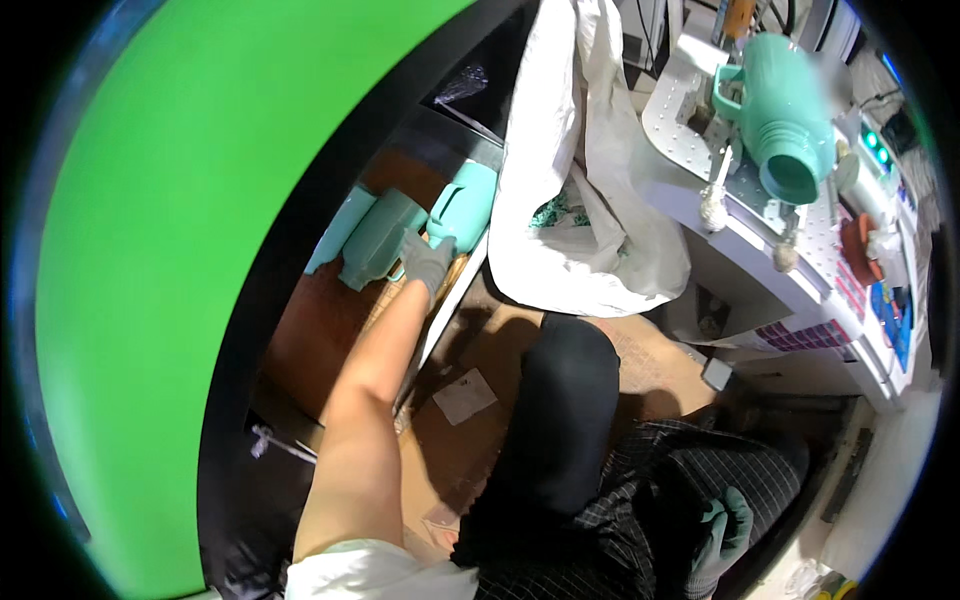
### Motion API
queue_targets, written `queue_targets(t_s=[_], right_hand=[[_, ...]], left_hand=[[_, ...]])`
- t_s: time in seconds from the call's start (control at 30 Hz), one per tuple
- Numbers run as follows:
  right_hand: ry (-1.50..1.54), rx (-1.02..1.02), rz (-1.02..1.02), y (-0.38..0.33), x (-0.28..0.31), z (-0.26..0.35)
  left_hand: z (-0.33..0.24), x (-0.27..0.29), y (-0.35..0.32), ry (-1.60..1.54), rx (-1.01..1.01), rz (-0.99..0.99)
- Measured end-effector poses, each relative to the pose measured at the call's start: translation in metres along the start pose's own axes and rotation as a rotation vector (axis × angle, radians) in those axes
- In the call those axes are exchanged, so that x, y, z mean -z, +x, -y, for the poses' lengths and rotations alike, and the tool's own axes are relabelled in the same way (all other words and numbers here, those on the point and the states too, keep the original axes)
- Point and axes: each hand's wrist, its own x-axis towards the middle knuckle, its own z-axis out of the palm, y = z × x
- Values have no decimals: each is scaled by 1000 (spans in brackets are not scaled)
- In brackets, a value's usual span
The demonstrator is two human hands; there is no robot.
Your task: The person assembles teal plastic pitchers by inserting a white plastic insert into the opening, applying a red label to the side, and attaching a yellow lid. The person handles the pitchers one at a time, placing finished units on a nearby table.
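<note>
My left hand (428, 264), in a pale grey glove, reaches down into a bin at the left. Its fingers close round the lower end of a turquoise plastic jug (465, 205) with a side handle. Beside it in the bin lie a second turquoise jug (382, 240) and part of a third (340, 230). Low at the right, my gloved right hand (724, 532) rests by my lap, fingers curled. Whether anything is inside those fingers is hidden.
A white sack (530, 265) with green scraps (560, 208) stands open ahead. At the right, another turquoise jug (785, 110) sits over a perforated metal worktop (672, 125). A large green panel (150, 300) fills the left. Cardboard (650, 345) covers the floor.
</note>
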Motion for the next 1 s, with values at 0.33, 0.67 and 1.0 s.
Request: queue_targets(t_s=[0.33, 0.67, 1.0], right_hand=[[-58, -144, 193, 0, -58, -5], [496, -163, 304, 15, -75, 35], [946, -788, 445, -37, 36, -3]], left_hand=[[-32, -25, 29, 307, -70, 26], [-128, 214, -275, -214, -922, -156], [-217, 179, -424, -433, -1528, 926]])
